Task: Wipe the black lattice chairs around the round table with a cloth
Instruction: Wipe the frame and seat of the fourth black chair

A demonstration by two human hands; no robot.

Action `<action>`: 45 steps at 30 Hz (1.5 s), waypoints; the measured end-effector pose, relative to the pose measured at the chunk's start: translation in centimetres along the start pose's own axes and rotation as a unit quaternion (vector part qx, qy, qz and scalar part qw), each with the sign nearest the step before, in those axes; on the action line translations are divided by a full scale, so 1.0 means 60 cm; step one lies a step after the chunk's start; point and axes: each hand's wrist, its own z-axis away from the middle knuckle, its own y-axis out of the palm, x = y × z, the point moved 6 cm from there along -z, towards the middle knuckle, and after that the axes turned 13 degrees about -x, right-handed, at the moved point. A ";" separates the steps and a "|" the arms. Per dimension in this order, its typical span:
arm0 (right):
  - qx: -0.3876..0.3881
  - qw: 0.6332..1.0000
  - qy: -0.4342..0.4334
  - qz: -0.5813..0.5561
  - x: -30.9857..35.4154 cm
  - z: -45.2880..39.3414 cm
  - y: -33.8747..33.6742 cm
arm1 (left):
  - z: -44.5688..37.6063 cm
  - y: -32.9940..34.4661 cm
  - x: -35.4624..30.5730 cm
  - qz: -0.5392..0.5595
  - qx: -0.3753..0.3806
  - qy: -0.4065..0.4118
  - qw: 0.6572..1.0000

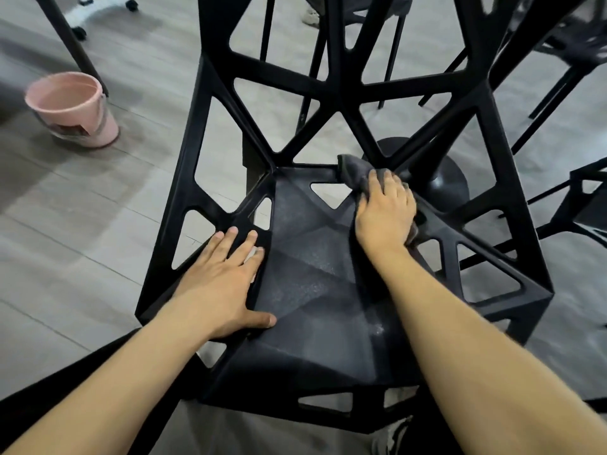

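- Floor [82,205]: grey wood-look planks, seams running roughly 8 to 2 o'clock; fills most of the bkgd.
- Pink bucket [74,108] stands upright on the floor at approx. 10 o'clock, just beside a dark slanted leg [70,41]; something dark inside, can't tell what.
- White wheeled base [98,8] w/ black castors at 11 o'clock, top edge of view.
- Round black pedestal base [450,182] on the floor behind the chair at approx. 2 o'clock; tabletop itself out of view.
- More black chairs: one at 3 o'clock [588,205], one at 1 o'clock [565,44], both partly cut off.
- A shoe [310,17] shows at 12 o'clock betw. thin black legs.
- Black lattice chair [315,290] fills the centre; seen from above, seat front toward 6 o'clock, backrest rising toward 12 o'clock. Long axis runs 6–12. Triangular cut-outs in back, sides & seat rim.
- Grey cloth [354,174] sits at the back-right corner of the seat where it meets the backrest, approx. 1 o'clock from seat centre; bunched, one end sticking out toward 11 o'clock.
- Right hand [386,211]: on top of the cloth, fingers curled over it, gripping & pressing it onto the chair.
- Left hand [226,277]: flat & relaxed, fingers spread, resting on the seat's left rim at approx. 8 o'clock; holds nothing.
- Dark trousers [82,382] at 7 o'clock, lower edge.
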 end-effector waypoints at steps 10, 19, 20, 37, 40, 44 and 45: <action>0.072 0.957 -0.233 -0.156 0.141 0.019 0.005 | -0.001 0.001 -0.002 -0.018 0.018 -0.002 1.000; 0.090 0.984 -0.109 -0.107 0.094 0.059 -0.036 | -0.002 -0.003 -0.007 -0.007 0.032 -0.003 0.999; 0.108 0.979 -0.114 -0.128 0.120 0.097 -0.056 | -0.002 -0.004 -0.007 -0.008 0.035 -0.002 0.999; 0.136 0.978 -0.112 -0.111 0.108 0.245 -0.209 | 0.021 -0.010 0.014 0.030 -0.114 0.036 0.992; 0.131 0.964 -0.143 -0.179 0.217 0.323 -0.268 | 0.020 -0.020 0.014 0.139 -0.117 0.016 0.983; 0.126 0.949 -0.191 -0.217 0.229 0.368 -0.290 | 0.030 -0.040 0.016 0.219 -0.136 -0.016 0.966; 0.130 0.943 -0.218 -0.215 0.212 0.365 -0.286 | 0.029 -0.036 0.012 0.193 -0.133 -0.011 0.972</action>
